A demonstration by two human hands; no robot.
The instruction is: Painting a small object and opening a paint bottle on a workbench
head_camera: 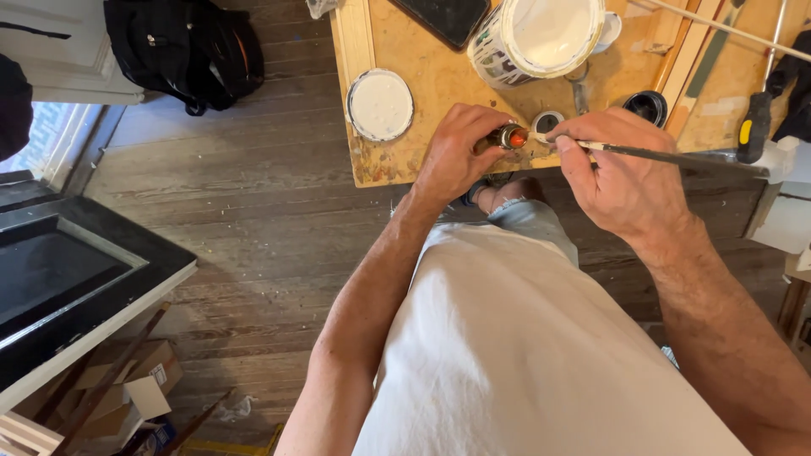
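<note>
My left hand (456,152) grips a small open jar of orange-red paint (512,137), tilted over the near edge of a paint-stained wooden table (422,84). My right hand (621,173) holds a thin brush (676,156) by its long dark handle, and the brush tip sits at the jar's mouth. Just beyond the hands lies a small round lid (547,121). A large white paint can (536,38) stands open behind them, and its white lid (380,104) lies flat to the left.
A dark tray (443,17) lies at the table's far edge. A small black jar (647,105), wooden strips (688,59) and a yellow-and-black handled tool (752,127) lie at right. On the plank floor are a black backpack (186,46), a black framed panel (68,279) and cardboard boxes (135,388).
</note>
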